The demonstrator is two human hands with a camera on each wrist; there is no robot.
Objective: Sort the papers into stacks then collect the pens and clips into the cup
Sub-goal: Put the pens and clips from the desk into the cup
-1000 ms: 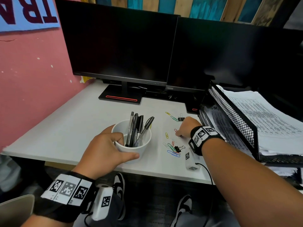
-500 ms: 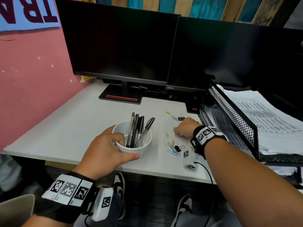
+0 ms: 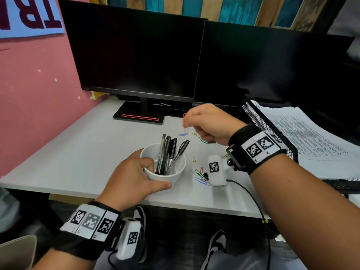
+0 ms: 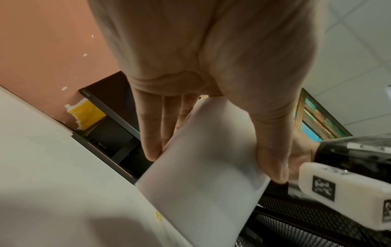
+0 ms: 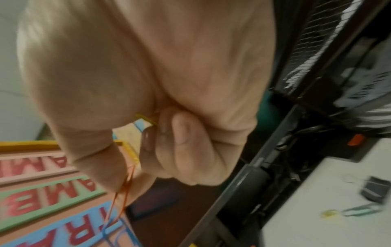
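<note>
A white cup (image 3: 165, 173) holding several dark pens (image 3: 167, 152) stands near the desk's front edge. My left hand (image 3: 132, 180) grips the cup round its side, thumb on the near wall; in the left wrist view its fingers (image 4: 152, 133) wrap the cup (image 4: 203, 163). My right hand (image 3: 206, 121) is raised above the desk behind the cup and pinches linked paper clips (image 3: 185, 125), red and blue, that dangle from it (image 5: 125, 188). More coloured paper clips (image 3: 200, 176) and black binder clips (image 3: 211, 141) lie on the desk right of the cup.
Two dark monitors (image 3: 136, 51) stand at the back of the white desk (image 3: 78, 152). A black mesh tray (image 3: 261, 121) with printed papers (image 3: 303, 133) sits at the right. A pink wall (image 3: 29, 94) bounds the left side.
My right hand has lifted off the desk, up and toward the cup, with paper clips pinched in it. The left hand and cup have stayed put.
</note>
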